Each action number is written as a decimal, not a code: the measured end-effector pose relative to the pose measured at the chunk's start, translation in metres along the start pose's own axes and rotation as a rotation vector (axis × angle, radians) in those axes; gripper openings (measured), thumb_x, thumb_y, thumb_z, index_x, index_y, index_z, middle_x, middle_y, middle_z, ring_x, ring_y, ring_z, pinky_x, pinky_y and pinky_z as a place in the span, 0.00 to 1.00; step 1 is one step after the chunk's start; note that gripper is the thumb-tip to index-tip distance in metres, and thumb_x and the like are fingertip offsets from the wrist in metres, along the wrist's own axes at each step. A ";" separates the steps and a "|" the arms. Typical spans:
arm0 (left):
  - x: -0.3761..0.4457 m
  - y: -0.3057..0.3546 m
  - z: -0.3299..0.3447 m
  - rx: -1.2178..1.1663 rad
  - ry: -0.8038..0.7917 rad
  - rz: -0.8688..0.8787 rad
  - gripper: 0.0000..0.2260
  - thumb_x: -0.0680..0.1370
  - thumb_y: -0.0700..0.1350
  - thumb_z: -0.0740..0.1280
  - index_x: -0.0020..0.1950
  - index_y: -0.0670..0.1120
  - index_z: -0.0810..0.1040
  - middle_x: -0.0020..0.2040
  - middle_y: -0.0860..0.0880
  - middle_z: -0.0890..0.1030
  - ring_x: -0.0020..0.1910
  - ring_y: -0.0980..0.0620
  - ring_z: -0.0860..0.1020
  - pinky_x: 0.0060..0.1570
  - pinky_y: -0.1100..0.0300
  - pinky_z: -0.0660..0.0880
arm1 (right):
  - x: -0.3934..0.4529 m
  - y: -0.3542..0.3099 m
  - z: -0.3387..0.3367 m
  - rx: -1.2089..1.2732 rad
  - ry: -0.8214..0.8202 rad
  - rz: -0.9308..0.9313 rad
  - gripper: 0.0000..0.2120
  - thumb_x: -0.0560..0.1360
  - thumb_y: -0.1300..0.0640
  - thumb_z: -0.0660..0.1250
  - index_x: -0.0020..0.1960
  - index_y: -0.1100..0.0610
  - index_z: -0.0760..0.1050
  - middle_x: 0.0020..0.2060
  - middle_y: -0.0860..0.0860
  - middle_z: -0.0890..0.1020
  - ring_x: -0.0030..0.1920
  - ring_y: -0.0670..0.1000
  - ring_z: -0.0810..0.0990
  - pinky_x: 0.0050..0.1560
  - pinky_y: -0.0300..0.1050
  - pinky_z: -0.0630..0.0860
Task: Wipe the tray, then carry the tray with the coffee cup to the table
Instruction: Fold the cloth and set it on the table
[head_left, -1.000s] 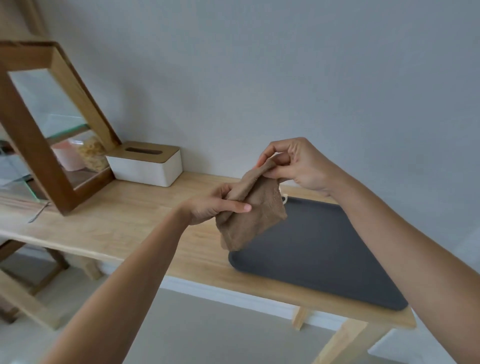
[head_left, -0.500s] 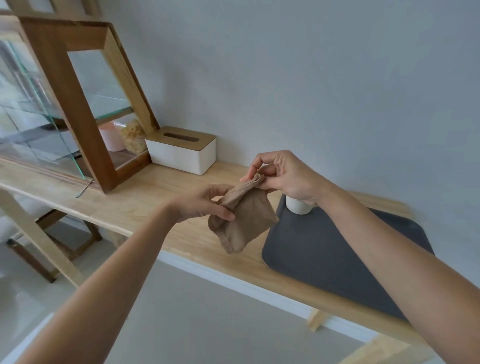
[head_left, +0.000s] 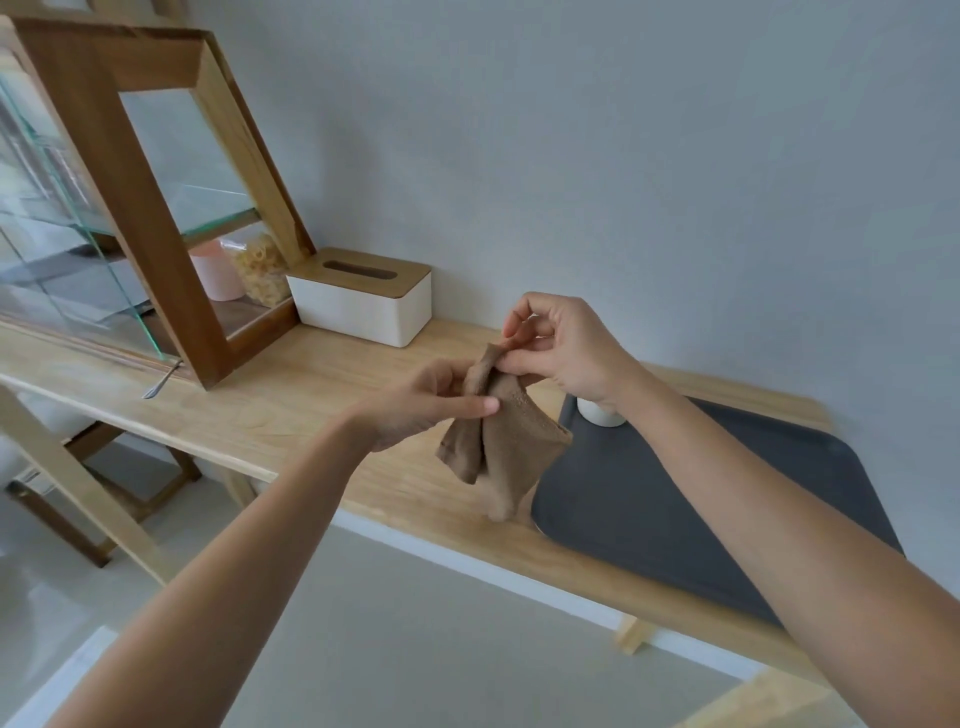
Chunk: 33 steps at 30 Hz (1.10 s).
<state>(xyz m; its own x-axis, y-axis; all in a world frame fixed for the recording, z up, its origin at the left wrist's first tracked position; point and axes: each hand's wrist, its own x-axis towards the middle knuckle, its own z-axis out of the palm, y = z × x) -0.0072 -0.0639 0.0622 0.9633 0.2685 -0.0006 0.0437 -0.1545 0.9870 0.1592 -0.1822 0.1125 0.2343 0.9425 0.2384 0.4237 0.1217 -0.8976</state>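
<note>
Probably a home: wooden counter with tissue box and glass-fronted pantry cabinet.

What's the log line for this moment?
stage: pre-wipe | both hands grip brown cloth | tray untouched | cup on tray

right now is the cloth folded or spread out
Folded. The cloth hangs bunched in layers, pinched between the left hand and right hand, above the counter's edge.

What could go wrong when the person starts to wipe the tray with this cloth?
The white cup stands on the dark tray near its far left corner, so a wide stroke might knock it. The tray sits close to the shelf front edge; a hard push could slide it off. The brown cloth is bunched between left hand and right hand, so it may wipe unevenly.
</note>
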 end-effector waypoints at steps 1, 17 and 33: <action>0.001 0.000 0.001 0.006 0.057 0.001 0.14 0.75 0.44 0.71 0.56 0.37 0.77 0.51 0.38 0.82 0.54 0.44 0.80 0.59 0.48 0.75 | -0.002 0.006 -0.005 0.025 0.027 0.009 0.11 0.68 0.62 0.77 0.46 0.56 0.77 0.41 0.55 0.83 0.42 0.51 0.83 0.49 0.50 0.82; -0.024 -0.001 -0.048 0.023 0.255 0.170 0.13 0.73 0.42 0.70 0.47 0.31 0.79 0.43 0.47 0.84 0.44 0.53 0.81 0.49 0.62 0.77 | -0.030 0.025 0.001 -0.088 -0.021 0.055 0.07 0.80 0.56 0.62 0.46 0.58 0.70 0.37 0.58 0.78 0.38 0.54 0.80 0.46 0.52 0.82; -0.011 -0.036 -0.063 0.020 0.207 -0.317 0.23 0.78 0.39 0.65 0.73 0.44 0.66 0.59 0.42 0.79 0.56 0.46 0.79 0.56 0.49 0.78 | -0.019 0.063 0.020 -0.122 0.157 0.345 0.07 0.76 0.61 0.68 0.50 0.64 0.73 0.38 0.58 0.83 0.36 0.56 0.83 0.40 0.54 0.83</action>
<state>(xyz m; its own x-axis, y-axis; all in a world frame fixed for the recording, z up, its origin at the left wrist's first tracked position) -0.0361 -0.0017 0.0364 0.8274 0.4917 -0.2713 0.3382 -0.0507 0.9397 0.1642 -0.1859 0.0445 0.5079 0.8614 -0.0077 0.3953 -0.2410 -0.8864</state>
